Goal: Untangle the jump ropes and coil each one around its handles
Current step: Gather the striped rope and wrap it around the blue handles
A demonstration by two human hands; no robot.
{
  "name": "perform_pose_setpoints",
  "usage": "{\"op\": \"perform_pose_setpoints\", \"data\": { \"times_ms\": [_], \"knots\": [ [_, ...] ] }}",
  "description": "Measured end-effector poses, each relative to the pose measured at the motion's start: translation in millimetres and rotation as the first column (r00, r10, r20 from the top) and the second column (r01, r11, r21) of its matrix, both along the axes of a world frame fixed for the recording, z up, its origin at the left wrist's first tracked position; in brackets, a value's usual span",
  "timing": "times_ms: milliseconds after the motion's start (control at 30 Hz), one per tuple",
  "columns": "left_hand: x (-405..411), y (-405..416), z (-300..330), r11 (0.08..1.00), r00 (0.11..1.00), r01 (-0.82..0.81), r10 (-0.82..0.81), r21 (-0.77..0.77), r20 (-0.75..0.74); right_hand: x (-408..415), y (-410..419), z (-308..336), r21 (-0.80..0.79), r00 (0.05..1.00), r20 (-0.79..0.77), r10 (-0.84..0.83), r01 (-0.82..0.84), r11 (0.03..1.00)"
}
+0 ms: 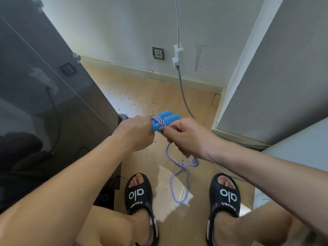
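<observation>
Left hand (pixel 136 133) gripping blocky blue handles (pixel 166 119), braided rope (pixel 177 181)

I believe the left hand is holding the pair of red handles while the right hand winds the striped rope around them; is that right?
Not quite: the handles are blue, not red, as the head view shows. The rest holds: the left hand grips them while the right hand winds the striped rope around them.
</observation>
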State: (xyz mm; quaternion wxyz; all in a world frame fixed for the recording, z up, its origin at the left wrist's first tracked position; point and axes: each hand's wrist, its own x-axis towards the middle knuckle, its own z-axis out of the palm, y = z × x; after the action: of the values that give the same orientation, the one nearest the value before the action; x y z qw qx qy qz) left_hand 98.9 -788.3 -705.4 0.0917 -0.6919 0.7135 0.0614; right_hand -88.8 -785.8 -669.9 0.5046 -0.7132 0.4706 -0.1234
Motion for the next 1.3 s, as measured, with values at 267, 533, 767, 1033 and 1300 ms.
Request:
{"op": "perform_pose_setpoints", "data": {
  "times_ms": [267,533,767,1033,1300],
  "knots": [
    [-51.8,30.3,21.4,0.94,0.952,0.304,-0.303,0.157,-0.033,-20.6,-35.0,29.4,-0.61,0.968,-0.25,-0.004,-0.155,0.777],
    [-79.5,47.6,58.7,0.93,0.896,0.365,-0.36,-0.03,-0.26,-30.0,-69.8,2.8,-0.344,0.95,-0.297,0.094,-0.198,0.918],
    [-62.9,46.0,77.3,0.991,0.802,0.038,-0.106,-0.126,-0.588,-50.4,-46.6,6.6,0.087,0.977,-0.213,0.022,-0.004,0.996],
    [-32.8,21.8,61.5,0.996,0.787,0.004,-0.061,-0.095,-0.613,-28.1,-31.5,-31.2,0.404,0.996,0.03,0.078,-0.084,0.911],
    [-25.0,7.4,55.8,0.981,0.7,-0.192,0.132,-0.007,-0.702,-6.6,-23.7,-35.6,0.233,0.984,0.117,-0.133,0.103,0.967]
  ]
}}
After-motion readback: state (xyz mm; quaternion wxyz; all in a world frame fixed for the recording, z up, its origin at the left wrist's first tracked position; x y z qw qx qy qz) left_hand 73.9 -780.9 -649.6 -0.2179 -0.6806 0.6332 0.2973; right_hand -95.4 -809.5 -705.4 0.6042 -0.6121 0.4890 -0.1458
